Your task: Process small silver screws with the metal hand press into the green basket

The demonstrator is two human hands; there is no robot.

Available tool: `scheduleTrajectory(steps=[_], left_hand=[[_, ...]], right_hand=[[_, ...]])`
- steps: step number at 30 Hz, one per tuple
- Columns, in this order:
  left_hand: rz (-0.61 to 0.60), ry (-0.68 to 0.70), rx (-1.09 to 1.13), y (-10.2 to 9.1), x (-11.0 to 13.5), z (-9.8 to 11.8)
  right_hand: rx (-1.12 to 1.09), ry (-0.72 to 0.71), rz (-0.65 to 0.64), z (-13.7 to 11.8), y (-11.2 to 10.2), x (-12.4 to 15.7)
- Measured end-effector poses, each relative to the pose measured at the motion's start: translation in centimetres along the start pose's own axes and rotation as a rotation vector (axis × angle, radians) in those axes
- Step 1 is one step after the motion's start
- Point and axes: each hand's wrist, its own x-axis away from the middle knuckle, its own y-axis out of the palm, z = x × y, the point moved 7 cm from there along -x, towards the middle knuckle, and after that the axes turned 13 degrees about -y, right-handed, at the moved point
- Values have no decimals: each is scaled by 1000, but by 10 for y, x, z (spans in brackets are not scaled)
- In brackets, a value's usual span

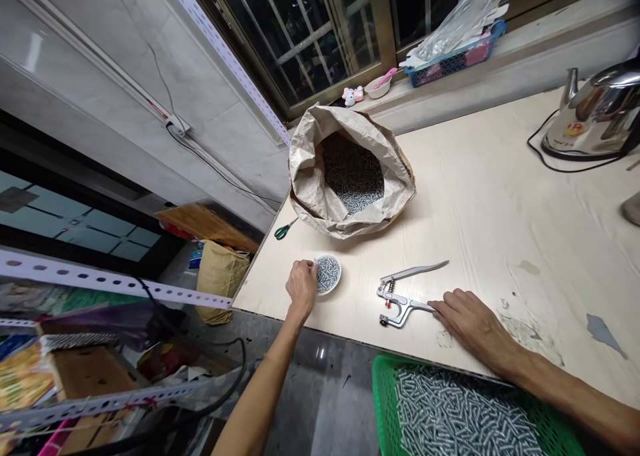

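Note:
My left hand point(301, 287) is closed at the left rim of a small white bowl point(339, 283), with fingertips at its edge. Small silvery metal pieces point(327, 273) like screws or rivets fill the bowl. To the right, silver spring-loaded hand pliers point(403, 303) lie on the table, jaws to the left and handles apart. The fingers of my right hand point(467, 319) are closed at the end of the lower handle; the palm side is hidden. Behind the bowl stands an open paper sack point(305, 156) with many similar metal pieces inside.
A green plastic basket point(383, 403) full of metal pieces sits below the front edge of the wooden table point(470, 216). Green-handled scissors point(283, 231) lie near the left edge. A kettle point(593, 119) with a cord stands far right. A blue basket point(450, 63) rests on the windowsill.

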Motion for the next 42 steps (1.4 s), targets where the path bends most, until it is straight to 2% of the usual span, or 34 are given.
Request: scheduleTrajectory(steps=[5, 9, 11, 13, 16, 18, 20, 22, 26, 32, 34, 36, 40, 42], left_hand=[[-25, -72, 24, 9, -9, -12], [-11, -87, 170, -3, -9, -14], [-32, -51, 302, -9, 5, -3], [-167, 28, 407, -2, 29, 16], [-417, 228, 445, 25, 73, 49], [-489, 365, 393, 44, 97, 62], [-491, 465, 326, 59, 109, 66], [-442, 507, 272, 67, 111, 64], [-357, 507, 158, 67, 108, 56], [-285, 610, -38, 65, 123, 56], [-290, 587, 14, 64, 123, 55], [-353, 489, 155, 64, 118, 51], [-691, 44, 577, 77, 107, 38], [-811, -123, 762, 81, 110, 38]], right_hand=[[22, -17, -3, -1, 0, -1], [38, -18, 19, -2, -6, -4], [36, -10, 7, -2, -7, -6], [33, -3, -11, -2, -8, -7], [34, -1, -14, 0, -8, -8], [30, 7, -2, 1, -8, -9], [17, 19, 4, 2, -9, -9], [-12, 34, -4, 3, -10, -9], [-67, 69, -53, 5, -10, -9], [-20, 39, -135, 1, 2, -30], [-5, 14, -148, -2, 5, -38], [9, 9, -133, -3, 5, -43], [84, -24, -80, -6, -1, -41], [133, -58, -57, -9, -3, -39]])
